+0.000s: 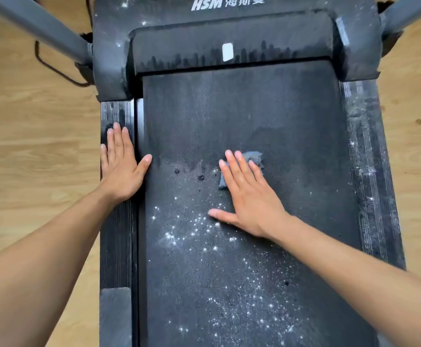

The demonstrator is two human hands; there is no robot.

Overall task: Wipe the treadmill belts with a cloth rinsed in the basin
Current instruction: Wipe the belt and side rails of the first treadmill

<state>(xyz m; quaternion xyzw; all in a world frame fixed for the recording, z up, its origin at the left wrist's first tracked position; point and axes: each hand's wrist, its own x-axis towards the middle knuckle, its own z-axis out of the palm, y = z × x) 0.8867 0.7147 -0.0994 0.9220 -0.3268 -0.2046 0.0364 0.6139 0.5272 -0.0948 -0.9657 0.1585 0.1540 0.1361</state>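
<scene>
- The right hand (248, 196) lies flat, fingers spread, pressing a small grey cloth (252, 159) onto the treadmill belt (229, 108); its grip is released, palm weight alone holding the cloth down.
- The left hand (121, 166) rests flat on the left side rail (115, 246), also released and grasping nothing, likely as a brace.
- The cloth sits mid-belt, mostly hidden beneath the fingers, with only its far corner showing.
- Pale dust specks (204, 234) cover the near belt, so much of it looks unwiped.
- Risk: with nothing clenched, the cloth may bunch or slide out from under the palm.
- Risk: the belt could roll under pressure, shifting the person's balance.
- No basin is in view.
</scene>
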